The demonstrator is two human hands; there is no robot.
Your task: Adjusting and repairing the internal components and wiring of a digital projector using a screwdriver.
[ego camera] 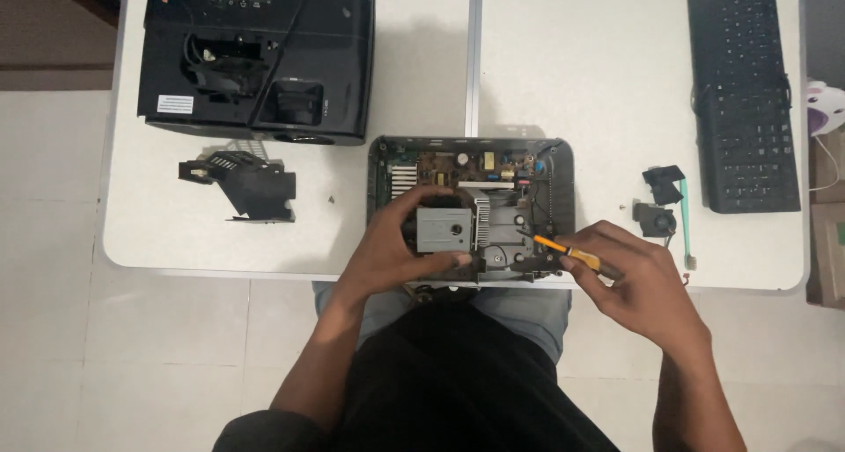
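Note:
An opened projector base (473, 207) with bare circuit boards and metal fins lies at the near edge of a white table (563, 73). My left hand (400, 245) grips a grey box-shaped module (443, 230) inside it, fingers wrapped over its top and bottom. My right hand (629, 276) holds a yellow-handled screwdriver (568, 253); its tip points left at the inner parts near the base's right side.
The black top cover of the projector (257, 56) lies upside down at the far left, with a black plastic duct part (245, 184) below it. A black keyboard (739, 91) lies at the right. Small black parts (660, 201) and a teal tool (685, 223) lie right of the base.

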